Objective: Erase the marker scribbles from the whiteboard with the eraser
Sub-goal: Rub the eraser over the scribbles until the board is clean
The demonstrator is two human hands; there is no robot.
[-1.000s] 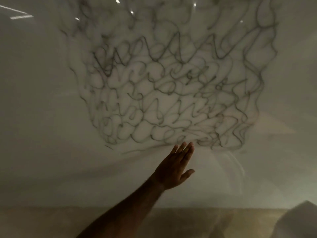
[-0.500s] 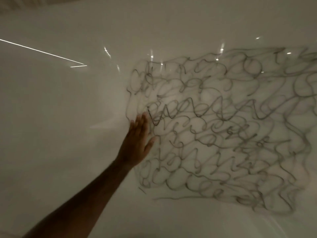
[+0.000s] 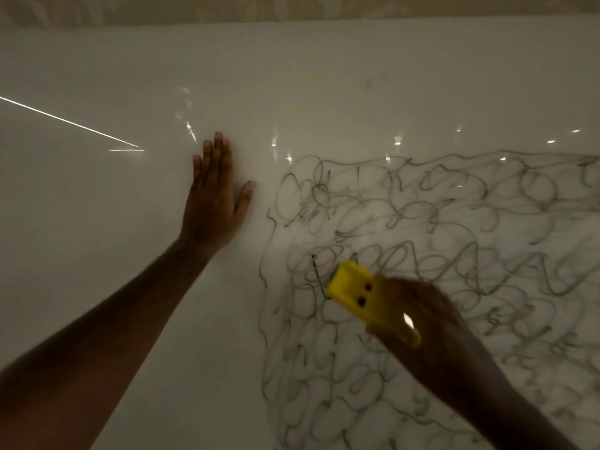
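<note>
A glossy whiteboard fills the view. Dark marker scribbles cover its right half in a dense tangle of loops and zigzags. My left hand lies flat on bare board just left of the scribbles, fingers extended and pointing up. My right hand comes in from the lower right and grips a yellow eraser with two dark holes in its top. The eraser's free end sits over the scribbles' left-middle part. Whether its underside touches the board cannot be told.
The board's top edge runs across the upper view, with a patterned beige wall above it. Bright light reflections streak the board's left side and dot its upper middle.
The view has shifted up and left, so the scribbles now sit lower right. My left hand moved off the scribbles' edge onto bare board. My right hand with the yellow eraser has come into view.
</note>
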